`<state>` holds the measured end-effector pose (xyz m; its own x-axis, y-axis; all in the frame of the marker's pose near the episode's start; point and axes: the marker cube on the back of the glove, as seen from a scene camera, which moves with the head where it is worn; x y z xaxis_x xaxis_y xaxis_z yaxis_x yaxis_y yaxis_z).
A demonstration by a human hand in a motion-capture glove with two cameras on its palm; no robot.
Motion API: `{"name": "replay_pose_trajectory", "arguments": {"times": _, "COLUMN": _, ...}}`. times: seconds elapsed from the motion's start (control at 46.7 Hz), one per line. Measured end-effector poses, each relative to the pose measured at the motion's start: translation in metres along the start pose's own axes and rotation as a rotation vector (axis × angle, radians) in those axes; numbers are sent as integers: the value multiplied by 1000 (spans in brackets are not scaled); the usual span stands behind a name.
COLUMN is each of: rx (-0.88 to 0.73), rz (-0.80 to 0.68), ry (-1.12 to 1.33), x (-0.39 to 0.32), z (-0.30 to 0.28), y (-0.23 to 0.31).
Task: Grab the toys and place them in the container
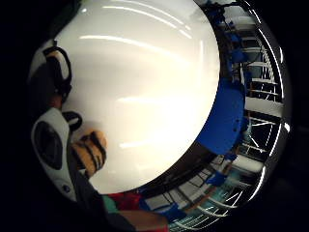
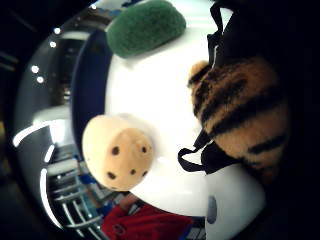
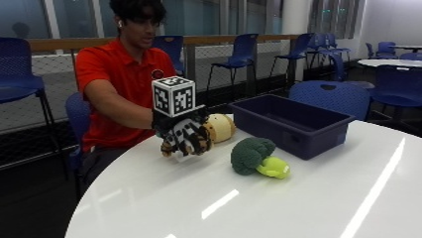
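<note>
Right now the gloved right hand (image 3: pixel 183 135) is lifted just above the white bench (image 3: pixel 264 203), its fingers curled round a tiger-striped plush toy (image 2: pixel 240 110) — orange with black bands. Just behind the hand lies a tan cookie plush (image 3: pixel 221 127) (dark chips on its face). A broccoli plush (image 3: pixel 256 157) lies on the bench beside the dark blue container (image 3: pixel 290 124), which stands near the bench's far edge — no toy shows inside it.
</note>
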<state>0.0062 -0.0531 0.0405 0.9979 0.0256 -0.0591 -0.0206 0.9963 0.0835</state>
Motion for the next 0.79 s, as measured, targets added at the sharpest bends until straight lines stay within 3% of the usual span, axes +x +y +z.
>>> {"name": "replay_pose_trajectory", "arguments": {"times": 0.278, "rx": 82, "rz": -30, "ry": 17, "x": -38, "z": -72, "y": -13}}
{"name": "replay_pose_trajectory", "arguments": {"times": 0.514, "rx": 154, "rz": -128, "ry": -7, "x": -125, "z": -131, "y": -46}}
{"name": "replay_pose_trajectory", "arguments": {"times": 0.792, "rx": 152, "rz": -221, "ry": -24, "x": -214, "z": -158, "y": -74}}
